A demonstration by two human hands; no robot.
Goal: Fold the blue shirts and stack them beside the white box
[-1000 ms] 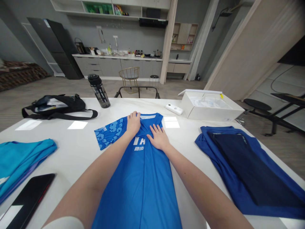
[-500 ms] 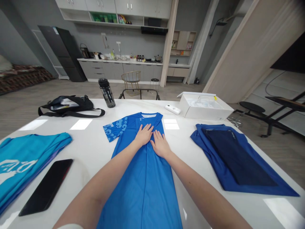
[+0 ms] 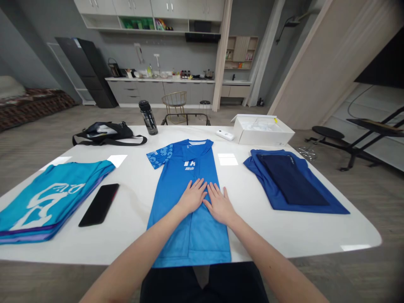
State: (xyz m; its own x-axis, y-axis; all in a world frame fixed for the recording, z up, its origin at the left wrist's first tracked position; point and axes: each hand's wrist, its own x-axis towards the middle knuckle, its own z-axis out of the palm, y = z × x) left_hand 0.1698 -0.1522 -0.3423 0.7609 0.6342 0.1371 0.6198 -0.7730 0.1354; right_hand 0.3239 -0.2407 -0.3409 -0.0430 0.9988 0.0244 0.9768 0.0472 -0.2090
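Note:
A blue T-shirt (image 3: pixel 172 227) lies lengthwise on the white table (image 3: pixel 132 248), its collar at the far end and its hem at the near edge. One side is folded inward, while a sleeve with a wave pattern sticks out to the left. White lettering shows on the chest. Both palms press flat on the middle of the shirt. My left hand (image 3: pixel 192 197) has its fingers stretched forward. Close beside it, my right hand (image 3: pixel 220 205) lies with fingers extended and the thumb toward the left hand. Nothing is gripped by either.
Left of the shirt are a black phone (image 3: pixel 99 205) and stacked teal shirts (image 3: pixel 57 189). Folded navy clothes (image 3: pixel 290 181) lie right. Farther back stand a black bag (image 3: pixel 109 134), a bottle (image 3: pixel 148 118), a small white device (image 3: pixel 225 135) and an open white box (image 3: pixel 263 132).
Both hands have slid down the shirt from near the collar toward the hem, uncovering the chest lettering. The view has shifted, so the table's near edge now shows.

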